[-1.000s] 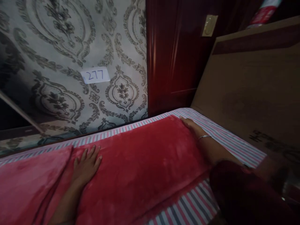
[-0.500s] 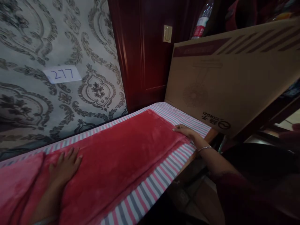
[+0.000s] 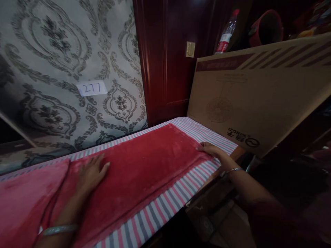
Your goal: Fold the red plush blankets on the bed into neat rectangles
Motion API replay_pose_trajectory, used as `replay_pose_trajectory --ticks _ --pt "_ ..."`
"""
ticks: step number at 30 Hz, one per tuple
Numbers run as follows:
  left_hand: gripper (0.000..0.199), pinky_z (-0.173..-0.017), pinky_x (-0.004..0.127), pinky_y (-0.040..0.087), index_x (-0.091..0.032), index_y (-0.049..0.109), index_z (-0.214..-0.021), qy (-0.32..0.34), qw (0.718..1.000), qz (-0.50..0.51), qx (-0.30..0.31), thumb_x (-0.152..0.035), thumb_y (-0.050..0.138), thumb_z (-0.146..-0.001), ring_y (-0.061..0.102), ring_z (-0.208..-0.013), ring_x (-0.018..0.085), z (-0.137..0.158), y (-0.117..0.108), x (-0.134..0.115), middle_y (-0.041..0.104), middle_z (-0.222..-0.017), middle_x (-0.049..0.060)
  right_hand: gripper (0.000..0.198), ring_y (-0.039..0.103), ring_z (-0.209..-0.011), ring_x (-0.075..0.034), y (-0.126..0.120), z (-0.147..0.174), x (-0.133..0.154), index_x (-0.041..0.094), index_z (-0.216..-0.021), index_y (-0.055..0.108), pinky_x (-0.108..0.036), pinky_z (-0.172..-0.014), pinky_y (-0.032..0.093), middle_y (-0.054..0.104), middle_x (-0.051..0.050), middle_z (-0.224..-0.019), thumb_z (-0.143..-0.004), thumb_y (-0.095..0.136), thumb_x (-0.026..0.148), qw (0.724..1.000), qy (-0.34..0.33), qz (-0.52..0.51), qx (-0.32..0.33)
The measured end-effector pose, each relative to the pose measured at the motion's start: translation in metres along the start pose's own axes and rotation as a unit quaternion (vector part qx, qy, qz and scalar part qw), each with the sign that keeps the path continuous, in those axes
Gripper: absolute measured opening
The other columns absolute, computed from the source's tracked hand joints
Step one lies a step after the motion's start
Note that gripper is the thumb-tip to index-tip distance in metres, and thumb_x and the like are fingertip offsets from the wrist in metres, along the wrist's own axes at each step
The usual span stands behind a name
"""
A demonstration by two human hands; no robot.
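Observation:
A red plush blanket (image 3: 144, 155), folded into a long strip, lies on a striped cloth (image 3: 165, 203). My left hand (image 3: 91, 172) rests flat on its left part, palm down and thumb apart from the fingers. At the blanket's far right end, my right hand (image 3: 210, 150) has its fingers closed on the edge; the underside of this grip is hidden. Left of my left hand, a lighter pink-red fold (image 3: 31, 189) overlaps the strip, with a dark seam between them.
A large cardboard box (image 3: 232, 100) leans behind the table's right end, with a plastic bottle (image 3: 226, 36) above its top edge. Patterned wallpaper (image 3: 57, 38) bearing a paper marked 277 (image 3: 92, 88) and a dark red wooden panel (image 3: 165, 69) stand behind.
The view has swung left and up, so everything sits farther right and lower. My left hand's fingers are less spread on the blanket. My right hand stays at the blanket's right edge.

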State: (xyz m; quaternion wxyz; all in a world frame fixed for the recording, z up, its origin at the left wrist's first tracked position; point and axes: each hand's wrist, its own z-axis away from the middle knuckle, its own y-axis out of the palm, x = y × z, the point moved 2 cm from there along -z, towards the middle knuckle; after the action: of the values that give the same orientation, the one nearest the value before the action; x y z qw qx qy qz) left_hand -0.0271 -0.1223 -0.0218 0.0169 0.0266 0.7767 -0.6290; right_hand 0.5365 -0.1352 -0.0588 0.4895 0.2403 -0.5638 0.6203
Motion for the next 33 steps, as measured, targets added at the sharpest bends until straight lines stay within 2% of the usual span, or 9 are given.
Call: replay_pose_trajectory --ticks 4,6,11,16,21,26,28,29,33 --pt "0.061 -0.121 0.058 0.021 -0.024 0.046 -0.152 0.181 0.983 0.019 0.029 -0.044 0.046 -0.094 0.028 -0.151 0.034 0.03 0.01 -0.053 0.037 -0.162 0.011 0.021 0.04 -0.046 -0.01 0.0 0.004 0.0 0.022 -0.074 0.054 -0.022 -0.046 0.036 0.046 0.007 -0.053 -0.074 0.071 0.034 0.999 0.031 -0.001 -0.026" --pt "0.06 -0.12 0.06 0.021 -0.028 0.045 -0.152 0.233 0.971 0.029 0.051 -0.044 0.045 -0.095 0.026 -0.152 0.033 0.045 0.022 -0.069 0.035 -0.163 0.009 0.02 0.04 -0.047 -0.011 0.001 0.007 -0.001 0.023 -0.071 0.052 -0.023 -0.046 0.036 0.044 0.007 -0.052 -0.074 0.069 0.033 0.999 0.029 -0.01 -0.035" --pt "0.058 -0.118 0.063 0.024 -0.03 0.043 -0.153 0.25 0.967 0.047 0.019 -0.045 0.044 -0.097 0.03 -0.15 0.034 0.057 0.04 -0.069 0.037 -0.162 0.01 0.018 0.044 -0.051 -0.013 0.004 0.01 -0.002 0.024 -0.066 0.051 -0.024 -0.049 0.039 0.046 0.006 -0.053 -0.071 0.067 0.03 0.999 0.015 -0.026 -0.039" --pt "0.055 -0.119 0.057 0.026 -0.027 0.048 -0.15 0.307 0.947 0.06 -0.065 -0.036 0.048 -0.095 0.031 -0.15 0.033 0.062 0.029 -0.07 0.035 -0.163 0.012 0.013 0.043 -0.05 -0.012 0.005 0.019 0.007 0.023 -0.07 0.052 -0.024 -0.049 0.04 0.048 0.007 -0.054 -0.07 0.064 0.029 0.998 0.001 -0.049 -0.048" --pt "0.046 -0.11 0.055 0.04 -0.03 0.06 -0.14 0.363 0.927 0.087 0.025 -0.036 0.045 -0.097 0.049 -0.136 0.033 0.072 0.026 -0.08 0.053 -0.151 0.01 0.015 0.042 -0.046 -0.011 0.004 0.035 0.038 0.023 -0.063 0.05 -0.023 -0.047 0.039 0.045 0.007 -0.049 -0.069 0.064 0.025 0.998 -0.019 -0.036 -0.052" --pt "0.039 -0.115 0.059 0.032 -0.026 0.073 -0.122 0.277 0.919 0.27 0.08 -0.041 0.055 -0.091 0.05 -0.135 0.035 0.059 0.025 -0.081 0.06 -0.143 0.012 0.012 0.04 -0.047 -0.011 0.02 0.042 0.111 0.021 -0.062 0.054 -0.023 -0.046 0.032 0.044 0.005 -0.048 -0.073 0.059 0.019 0.994 -0.084 0.02 -0.063" --pt "0.037 -0.114 0.052 0.037 -0.023 0.076 -0.112 0.188 0.881 0.424 0.095 -0.046 0.058 -0.089 0.058 -0.126 0.032 0.046 0.021 -0.079 0.068 -0.131 0.013 0.004 0.047 -0.054 -0.012 0.045 0.05 0.152 0.018 -0.069 0.063 -0.023 -0.05 0.033 0.052 0.003 -0.053 -0.072 0.061 0.017 0.985 -0.138 0.077 -0.063" --pt "0.038 -0.11 0.049 0.042 -0.022 0.075 -0.11 0.126 0.849 0.504 0.099 -0.049 0.06 -0.088 0.062 -0.119 0.03 0.038 0.019 -0.077 0.071 -0.124 0.014 0.007 0.053 -0.061 -0.014 0.063 0.059 0.173 0.017 -0.074 0.066 -0.023 -0.053 0.036 0.06 0.0 -0.06 -0.074 0.059 0.015 0.956 -0.209 0.195 -0.065" --pt "0.046 -0.081 0.039 0.057 -0.016 0.065 -0.119 -0.1 0.662 0.728 0.146 -0.048 0.068 -0.086 0.072 -0.083 0.024 0.011 0.012 -0.072 0.073 -0.102 0.014 0.022 0.066 -0.083 -0.023 0.152 0.115 0.213 0.015 -0.092 0.074 -0.027 -0.068 0.043 0.075 -0.01 -0.091 -0.073 0.062 0.012 0.902 -0.308 0.302 0.005"
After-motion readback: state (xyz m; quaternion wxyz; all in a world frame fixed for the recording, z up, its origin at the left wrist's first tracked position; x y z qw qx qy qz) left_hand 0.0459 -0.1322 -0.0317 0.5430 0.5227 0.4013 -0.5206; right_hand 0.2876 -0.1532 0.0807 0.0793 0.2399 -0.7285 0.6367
